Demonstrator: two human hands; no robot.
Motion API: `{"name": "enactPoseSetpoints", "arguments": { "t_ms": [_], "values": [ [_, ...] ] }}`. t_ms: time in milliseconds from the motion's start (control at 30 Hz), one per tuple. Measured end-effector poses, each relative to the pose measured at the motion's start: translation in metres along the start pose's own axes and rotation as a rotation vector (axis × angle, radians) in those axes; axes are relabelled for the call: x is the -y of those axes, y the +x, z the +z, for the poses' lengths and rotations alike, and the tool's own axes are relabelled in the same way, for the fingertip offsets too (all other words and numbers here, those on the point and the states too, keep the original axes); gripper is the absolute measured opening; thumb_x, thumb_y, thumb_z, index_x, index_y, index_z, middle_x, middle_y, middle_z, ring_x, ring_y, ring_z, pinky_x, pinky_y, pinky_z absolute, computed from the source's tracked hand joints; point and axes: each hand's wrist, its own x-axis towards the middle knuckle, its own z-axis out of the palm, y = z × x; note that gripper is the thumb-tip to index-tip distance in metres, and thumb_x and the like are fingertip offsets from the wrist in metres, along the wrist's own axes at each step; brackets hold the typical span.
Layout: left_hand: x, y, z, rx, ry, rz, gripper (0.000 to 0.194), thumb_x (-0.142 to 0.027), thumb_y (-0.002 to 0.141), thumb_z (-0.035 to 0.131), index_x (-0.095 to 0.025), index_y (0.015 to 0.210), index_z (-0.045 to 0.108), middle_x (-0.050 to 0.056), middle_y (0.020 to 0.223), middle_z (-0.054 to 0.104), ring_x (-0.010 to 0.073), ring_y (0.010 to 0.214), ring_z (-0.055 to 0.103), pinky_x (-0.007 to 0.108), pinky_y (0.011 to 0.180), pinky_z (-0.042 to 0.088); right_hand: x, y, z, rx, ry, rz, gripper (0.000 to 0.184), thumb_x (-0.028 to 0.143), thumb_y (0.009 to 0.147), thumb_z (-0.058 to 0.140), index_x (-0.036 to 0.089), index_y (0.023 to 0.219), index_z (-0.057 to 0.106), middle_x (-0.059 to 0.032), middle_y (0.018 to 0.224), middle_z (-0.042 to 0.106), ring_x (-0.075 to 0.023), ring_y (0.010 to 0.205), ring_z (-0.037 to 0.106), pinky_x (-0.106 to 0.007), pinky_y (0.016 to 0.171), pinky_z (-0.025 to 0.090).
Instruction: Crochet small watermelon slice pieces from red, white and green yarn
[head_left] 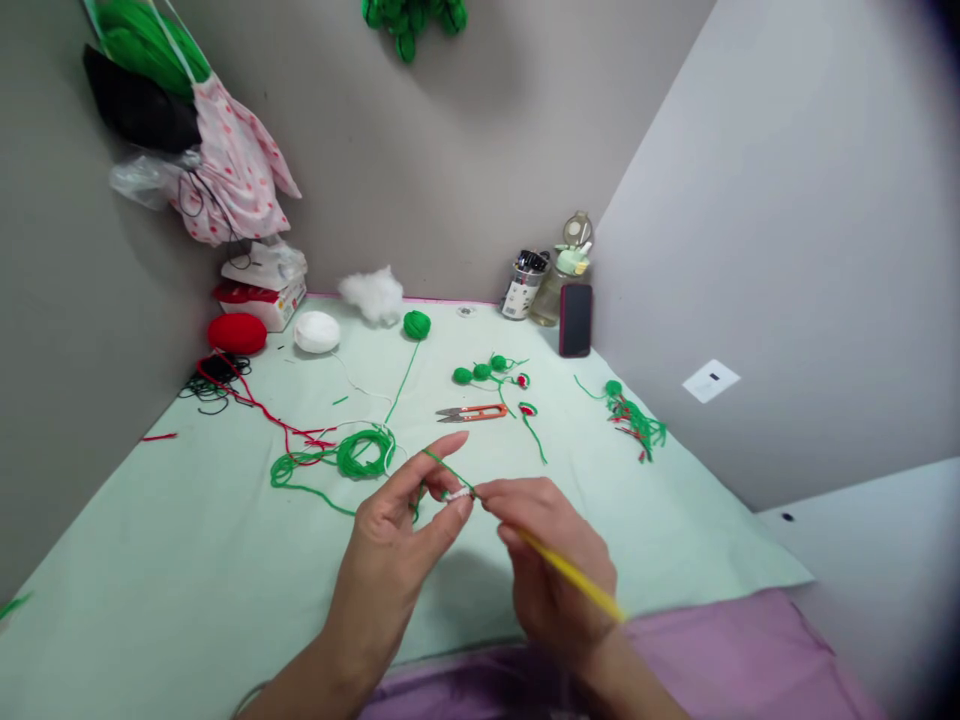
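My left hand (pixel 401 525) pinches a small white crochet piece (pixel 457 494) between thumb and fingers, and a green yarn strand (pixel 442 465) runs over its raised forefinger. My right hand (pixel 551 560) grips a yellow crochet hook (pixel 574 577) whose tip meets the white piece. The green strand leads down to a loose coil of green yarn (pixel 365 452) lying on the pale green cloth (pixel 187 560) just beyond my hands.
Orange thread snips (pixel 474 411) lie beyond the hands, with small green crocheted pieces (pixel 480 372) behind. Red (pixel 236 333), white (pixel 316 331) and green (pixel 417 324) yarn balls, stuffing (pixel 373 293), a pen cup (pixel 523 285), bottle (pixel 564 275) and phone (pixel 575 319) stand along the back. Yarn scraps (pixel 636 420) lie right.
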Motion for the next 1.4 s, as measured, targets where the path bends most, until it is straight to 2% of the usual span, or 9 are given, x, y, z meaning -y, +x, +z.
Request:
{"name": "enactPoseSetpoints", "arguments": {
  "t_ms": [100, 233, 400, 567, 700, 900, 1033, 1267, 1400],
  "values": [
    [-0.002, 0.002, 0.001, 0.042, -0.18, -0.126, 0.054, -0.034, 0.078, 0.095, -0.036, 0.13, 0.08, -0.002, 0.089, 0.066, 0.0147, 0.088, 0.058, 0.027, 0.086, 0.047, -0.002, -0.004, 0.002, 0.034, -0.202, -0.136, 0.038, 0.005, 0.1, 0.061, 0.024, 0.131, 0.074, -0.0104, 0.108, 0.08, -0.0227, 0.098, 0.077, -0.034, 0.082, 0.065],
    [-0.009, 0.006, 0.0, 0.084, -0.367, -0.338, 0.058, -0.03, 0.073, 0.098, -0.024, 0.128, 0.081, -0.002, 0.081, 0.065, 0.0129, 0.081, 0.058, 0.03, 0.089, 0.048, -0.004, -0.002, 0.001, -0.116, 0.121, 0.141, 0.029, 0.01, 0.104, 0.058, 0.026, 0.12, 0.077, -0.0059, 0.097, 0.076, -0.0192, 0.087, 0.071, -0.032, 0.075, 0.062],
    [-0.008, 0.004, 0.002, 0.089, -0.285, -0.233, 0.049, -0.03, 0.076, 0.096, -0.03, 0.123, 0.083, -0.001, 0.086, 0.068, 0.0148, 0.088, 0.06, 0.029, 0.092, 0.047, -0.005, 0.008, 0.005, -0.148, 0.473, 0.353, 0.02, 0.02, 0.107, 0.061, 0.026, 0.103, 0.08, -0.0034, 0.09, 0.075, -0.0172, 0.083, 0.07, -0.029, 0.073, 0.06],
    [-0.004, 0.001, 0.007, 0.078, -0.213, -0.157, 0.043, -0.032, 0.077, 0.096, -0.032, 0.119, 0.085, -0.002, 0.085, 0.07, 0.0141, 0.087, 0.06, 0.027, 0.09, 0.047, -0.001, 0.002, 0.007, -0.084, 0.249, 0.217, 0.031, 0.005, 0.102, 0.062, 0.027, 0.116, 0.08, -0.0043, 0.1, 0.077, -0.0165, 0.093, 0.073, -0.027, 0.079, 0.061],
    [-0.004, 0.007, 0.005, 0.099, -0.334, -0.299, 0.051, -0.034, 0.071, 0.1, -0.026, 0.12, 0.085, 0.0, 0.086, 0.071, 0.0133, 0.084, 0.059, 0.027, 0.088, 0.048, -0.003, -0.002, 0.002, -0.045, 0.046, 0.074, 0.038, 0.001, 0.098, 0.066, 0.025, 0.122, 0.08, -0.0091, 0.111, 0.078, -0.0197, 0.099, 0.074, -0.03, 0.082, 0.06],
    [-0.005, 0.01, 0.001, 0.06, -0.331, -0.276, 0.044, -0.03, 0.071, 0.099, -0.025, 0.113, 0.087, -0.002, 0.081, 0.065, 0.0134, 0.081, 0.056, 0.029, 0.09, 0.047, -0.013, 0.007, -0.001, -0.166, 0.548, 0.438, 0.019, 0.022, 0.106, 0.064, 0.028, 0.102, 0.081, -0.0013, 0.085, 0.074, -0.0153, 0.075, 0.066, -0.028, 0.069, 0.056],
    [-0.008, 0.001, 0.007, 0.066, -0.16, -0.178, 0.041, -0.033, 0.077, 0.094, -0.031, 0.118, 0.085, 0.0, 0.087, 0.069, 0.0187, 0.091, 0.059, 0.031, 0.092, 0.045, -0.011, 0.008, 0.003, -0.092, 0.547, 0.427, 0.014, 0.027, 0.103, 0.07, 0.026, 0.1, 0.084, -0.0056, 0.091, 0.078, -0.0197, 0.088, 0.071, -0.032, 0.076, 0.058],
    [-0.013, -0.004, 0.007, 0.053, -0.078, -0.14, 0.034, -0.034, 0.083, 0.088, -0.032, 0.117, 0.086, 0.001, 0.091, 0.067, 0.0218, 0.095, 0.059, 0.033, 0.093, 0.045, -0.013, 0.005, -0.002, -0.127, 0.696, 0.569, 0.021, 0.032, 0.108, 0.062, 0.023, 0.099, 0.079, -0.0039, 0.09, 0.078, -0.0156, 0.074, 0.071, -0.03, 0.072, 0.06],
    [-0.007, -0.002, 0.002, 0.066, -0.027, -0.111, 0.034, -0.035, 0.085, 0.087, -0.036, 0.12, 0.084, 0.0, 0.092, 0.065, 0.0198, 0.094, 0.058, 0.03, 0.091, 0.044, -0.006, 0.002, -0.005, -0.107, 0.55, 0.494, 0.023, 0.027, 0.111, 0.054, 0.024, 0.104, 0.076, -0.0038, 0.093, 0.078, -0.0155, 0.078, 0.072, -0.029, 0.075, 0.061]
  ]
}}
